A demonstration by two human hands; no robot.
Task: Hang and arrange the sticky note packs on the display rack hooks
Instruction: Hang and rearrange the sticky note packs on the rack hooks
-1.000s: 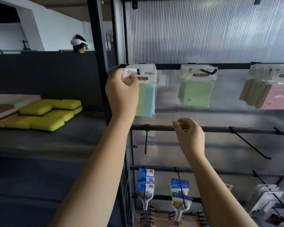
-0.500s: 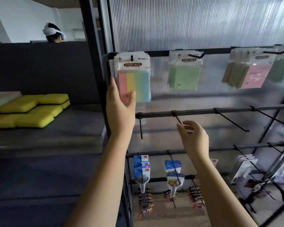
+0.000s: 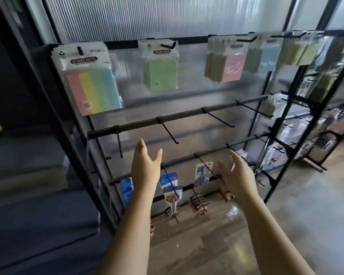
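Sticky note packs [image 3: 89, 80] hung in a row off the top bar of the black display rack [image 3: 274, 120], multicolour one far left, green pack [image 3: 160, 67] next over. Behind was ribbed translucent panel [image 3: 147, 14], wood-look floor [image 3: 286, 215] below. Left hand [image 3: 146, 165] and right hand [image 3: 236, 175] were both loose, fingers spread, holding nothing, down by the bare middle hooks [image 3: 168, 132].
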